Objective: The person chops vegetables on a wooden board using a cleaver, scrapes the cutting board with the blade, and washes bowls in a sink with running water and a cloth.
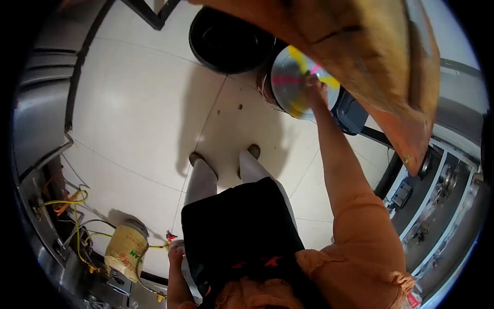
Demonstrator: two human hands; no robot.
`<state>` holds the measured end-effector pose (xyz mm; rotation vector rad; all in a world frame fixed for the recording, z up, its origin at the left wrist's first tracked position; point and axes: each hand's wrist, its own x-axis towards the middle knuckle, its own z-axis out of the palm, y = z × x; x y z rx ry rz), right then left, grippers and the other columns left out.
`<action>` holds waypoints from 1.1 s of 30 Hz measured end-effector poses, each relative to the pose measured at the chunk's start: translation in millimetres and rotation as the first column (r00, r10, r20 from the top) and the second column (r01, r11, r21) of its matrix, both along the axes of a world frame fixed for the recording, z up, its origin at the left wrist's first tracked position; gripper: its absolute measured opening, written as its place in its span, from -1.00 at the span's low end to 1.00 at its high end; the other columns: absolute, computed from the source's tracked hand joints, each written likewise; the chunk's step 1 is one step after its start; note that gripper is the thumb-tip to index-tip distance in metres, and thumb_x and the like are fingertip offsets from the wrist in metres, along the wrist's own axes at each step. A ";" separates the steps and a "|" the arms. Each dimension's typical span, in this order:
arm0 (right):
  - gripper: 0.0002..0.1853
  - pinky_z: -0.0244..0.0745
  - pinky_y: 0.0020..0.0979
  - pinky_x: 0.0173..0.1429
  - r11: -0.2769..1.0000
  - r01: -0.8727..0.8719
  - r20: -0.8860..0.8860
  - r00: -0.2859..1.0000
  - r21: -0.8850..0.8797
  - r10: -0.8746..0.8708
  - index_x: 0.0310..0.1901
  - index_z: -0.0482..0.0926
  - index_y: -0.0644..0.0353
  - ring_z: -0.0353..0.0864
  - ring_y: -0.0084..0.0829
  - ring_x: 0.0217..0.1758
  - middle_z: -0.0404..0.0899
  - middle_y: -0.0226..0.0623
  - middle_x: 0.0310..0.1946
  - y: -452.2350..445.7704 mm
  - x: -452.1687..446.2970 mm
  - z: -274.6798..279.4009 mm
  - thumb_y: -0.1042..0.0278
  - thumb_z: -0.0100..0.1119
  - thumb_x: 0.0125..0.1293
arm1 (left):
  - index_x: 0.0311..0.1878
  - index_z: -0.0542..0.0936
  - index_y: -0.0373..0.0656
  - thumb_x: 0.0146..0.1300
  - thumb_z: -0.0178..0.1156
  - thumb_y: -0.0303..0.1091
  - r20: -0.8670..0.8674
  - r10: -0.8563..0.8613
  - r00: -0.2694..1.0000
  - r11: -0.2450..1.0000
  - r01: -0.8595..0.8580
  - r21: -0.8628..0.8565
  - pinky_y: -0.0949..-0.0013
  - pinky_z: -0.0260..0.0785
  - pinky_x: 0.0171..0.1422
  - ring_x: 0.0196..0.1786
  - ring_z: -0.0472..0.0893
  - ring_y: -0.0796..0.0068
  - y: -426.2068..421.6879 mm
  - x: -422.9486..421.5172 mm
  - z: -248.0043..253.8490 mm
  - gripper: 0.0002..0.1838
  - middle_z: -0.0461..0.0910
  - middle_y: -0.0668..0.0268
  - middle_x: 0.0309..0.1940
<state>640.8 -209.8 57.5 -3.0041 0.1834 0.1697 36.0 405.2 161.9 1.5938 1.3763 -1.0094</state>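
Reaching out with the right hand (319,92), grip apparently closed on the middle of a round, colourful lid (285,92), held at the top of a bucket (265,93), between a black tub (226,49) and a dark container (352,113). To shift it, would call for a firm grip, kept clear of the wooden slab (370,56). Holding the left hand (176,251) low beside the black apron (236,216); cannot tell whether clenched or released.
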 end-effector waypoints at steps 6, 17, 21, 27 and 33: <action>-0.31 0.38 -0.22 0.16 0.959 0.276 -0.179 0.942 -0.071 -0.284 0.08 0.39 0.07 0.44 -0.07 0.11 0.46 0.00 0.02 -15.8 43.7 -19.2 -0.22 0.21 -0.02 | -0.09 0.57 -0.28 0.14 0.13 -0.27 0.023 -0.335 0.942 0.938 0.336 -0.085 0.19 0.44 -0.12 -0.22 0.62 0.12 -0.6 -56.3 -52.1 -0.68 0.64 0.09 -0.27; -0.45 0.43 -0.25 0.01 0.991 0.130 -0.102 0.987 0.022 -0.128 -0.06 0.45 0.16 0.54 -0.23 -0.03 0.55 -0.14 -0.10 -94.3 11.8 27.1 -0.11 0.19 0.06 | -0.11 0.56 -0.22 0.25 0.02 -0.04 0.059 -0.487 0.871 0.869 0.490 -0.063 0.18 0.37 -0.02 -0.08 0.57 0.05 -26.9 -28.1 -54.3 -0.59 0.59 0.01 -0.19; -0.53 0.43 -0.25 -0.04 0.993 0.010 0.012 1.000 -0.118 -0.009 -0.07 0.44 0.19 0.55 -0.28 -0.09 0.55 -0.15 -0.14 -191.8 -0.8 17.7 -0.05 0.10 0.17 | -0.05 0.54 -0.21 0.27 0.04 -0.09 0.038 -0.436 0.899 0.892 0.437 -0.115 0.22 0.37 0.02 -0.06 0.57 0.12 -33.2 -15.0 -53.8 -0.62 0.59 0.04 -0.16; -0.54 0.41 -0.24 0.05 0.953 0.083 -0.198 0.969 -0.291 -0.145 -0.01 0.43 0.21 0.51 -0.27 0.00 0.51 -0.12 -0.04 -200.1 -11.7 28.9 0.01 0.10 0.21 | -0.03 0.53 -0.29 0.27 0.10 -0.26 0.151 -0.295 0.944 0.950 0.306 -0.057 0.30 0.43 -0.06 -0.16 0.59 0.28 -29.7 16.6 -35.9 -0.68 0.59 0.07 -0.20; -0.68 0.38 -0.23 0.12 0.918 -0.236 -0.464 0.806 0.317 0.368 0.05 0.43 0.07 0.45 -0.17 0.09 0.45 -0.16 0.04 51.2 -115.6 165.0 0.26 -0.08 0.28 | 0.06 0.43 -0.31 0.24 0.03 -0.37 0.059 -0.174 0.983 0.981 0.178 -0.076 0.39 0.45 -0.45 -0.46 0.57 0.44 3.6 45.9 -9.0 -0.65 0.56 0.16 -0.37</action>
